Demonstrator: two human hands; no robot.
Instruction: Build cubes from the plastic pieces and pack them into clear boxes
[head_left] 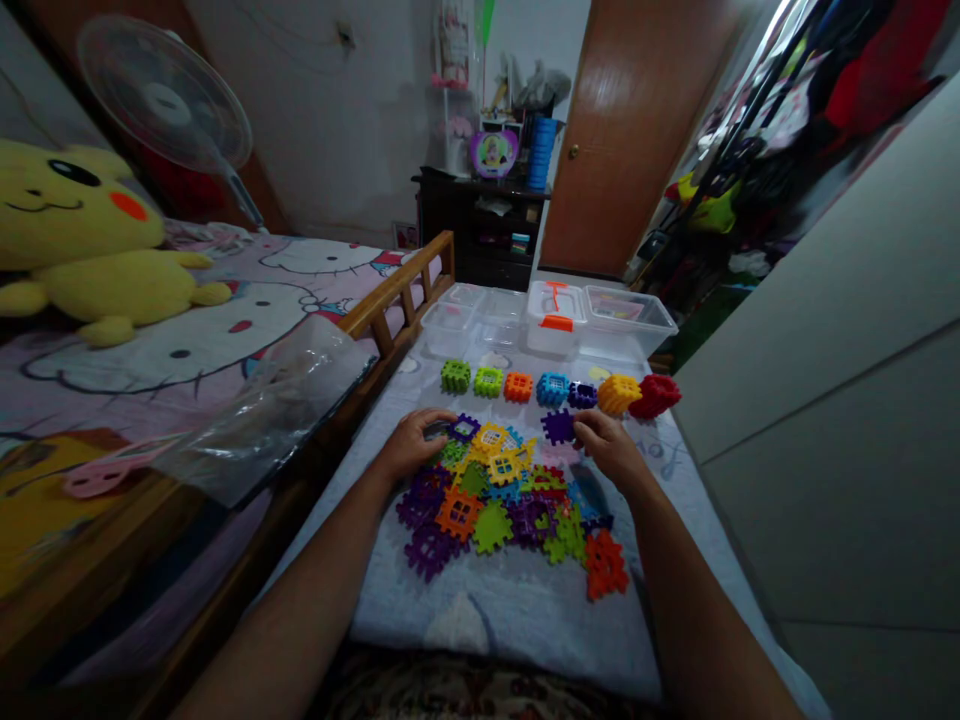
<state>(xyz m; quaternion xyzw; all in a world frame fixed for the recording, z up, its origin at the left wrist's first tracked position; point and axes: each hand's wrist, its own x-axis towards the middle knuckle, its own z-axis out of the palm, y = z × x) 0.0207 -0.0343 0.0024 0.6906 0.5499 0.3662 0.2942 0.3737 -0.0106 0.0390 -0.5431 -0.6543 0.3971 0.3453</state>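
My right hand (pixel 606 447) pinches a solid purple notched building tile (pixel 559 427) by its right edge, above the cloth. At the left of the loose pile, my left hand (pixel 409 442) has its fingers curled at a dark purple window-frame tile (pixel 464 428) and appears to grip its edge. Between and below the hands lies a heap of notched plastic tiles, with a yellow window tile (pixel 504 466), an orange one (pixel 459 513), a green tile (pixel 493 527) and a red-orange one (pixel 606 565). Beyond the hands stands a row of stacks sorted by colour, including blue (pixel 553 388), dark purple (pixel 583 394) and yellow (pixel 619 394).
Clear plastic boxes (pixel 626 318) and a lidded box with orange clips (pixel 555 315) stand at the far end of the cloth-covered surface (pixel 420 610). A wooden bed rail (pixel 405 280) runs along the left. A white cabinet (pixel 832 400) borders the right.
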